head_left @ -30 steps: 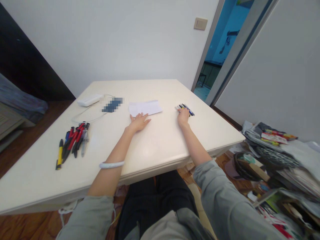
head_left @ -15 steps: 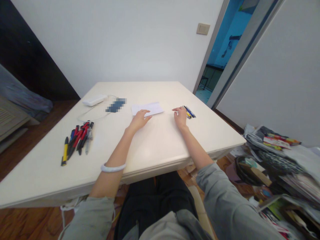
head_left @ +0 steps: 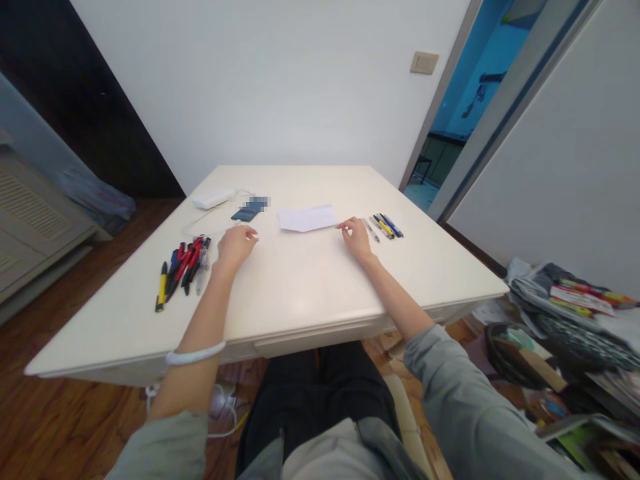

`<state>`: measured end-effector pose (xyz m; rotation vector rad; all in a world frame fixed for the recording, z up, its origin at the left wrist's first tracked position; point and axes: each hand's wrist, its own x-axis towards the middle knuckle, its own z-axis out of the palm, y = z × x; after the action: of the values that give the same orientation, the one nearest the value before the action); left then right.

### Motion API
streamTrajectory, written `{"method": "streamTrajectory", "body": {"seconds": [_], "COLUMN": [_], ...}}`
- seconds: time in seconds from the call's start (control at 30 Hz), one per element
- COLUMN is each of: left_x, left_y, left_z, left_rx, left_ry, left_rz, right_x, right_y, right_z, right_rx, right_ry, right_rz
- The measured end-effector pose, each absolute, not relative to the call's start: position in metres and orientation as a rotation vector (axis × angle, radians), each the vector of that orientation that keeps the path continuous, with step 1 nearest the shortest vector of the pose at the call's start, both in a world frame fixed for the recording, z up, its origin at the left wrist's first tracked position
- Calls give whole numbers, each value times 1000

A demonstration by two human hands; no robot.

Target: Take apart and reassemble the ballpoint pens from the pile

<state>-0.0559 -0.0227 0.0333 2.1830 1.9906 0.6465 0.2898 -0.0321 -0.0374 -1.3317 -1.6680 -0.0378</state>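
Note:
My left hand (head_left: pixel 235 243) rests on the cream table (head_left: pixel 300 293), fingers loosely bent with nothing in them, just right of a pile of several red, black, blue and yellow pens (head_left: pixel 184 264). My right hand (head_left: pixel 356 236) lies open on the table, its fingertips reaching left to the right corner of a white folded paper (head_left: pixel 307 218). A small row of pens (head_left: pixel 384 227) lies just right of this hand.
A white charger box with a cable (head_left: pixel 213 199) and a dark flat object (head_left: pixel 249 211) sit at the table's far left. A cluttered heap of papers, bags and boxes (head_left: pixel 560 313) fills the floor at right. A doorway (head_left: pixel 450 113) opens behind the table.
My left hand left the paper and slid left toward the pen pile. My right hand moved off the right-hand pens to the paper's corner. The view turned a little to the left.

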Motion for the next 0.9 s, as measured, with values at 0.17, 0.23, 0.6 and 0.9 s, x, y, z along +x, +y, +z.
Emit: {"method": "streamTrajectory", "body": {"seconds": [0.17, 0.23, 0.6, 0.9], "left_x": [-80, -84, -86, -93], "left_y": [-40, -44, -44, -43], "left_z": [35, 33, 28, 28], "left_rx": [2177, 2147, 2018, 1991], "left_ry": [2326, 2400, 2389, 2433], "left_rz": [544, 563, 650, 703], "right_x": [284, 282, 278, 275], "right_y": [-33, -34, -35, -36], "right_z": [-37, -37, -37, -37], "right_rx": [-1312, -1314, -1333, -1303], "right_ry": [-1719, -1738, -1762, -1761], "right_rz": [22, 37, 67, 111]}}
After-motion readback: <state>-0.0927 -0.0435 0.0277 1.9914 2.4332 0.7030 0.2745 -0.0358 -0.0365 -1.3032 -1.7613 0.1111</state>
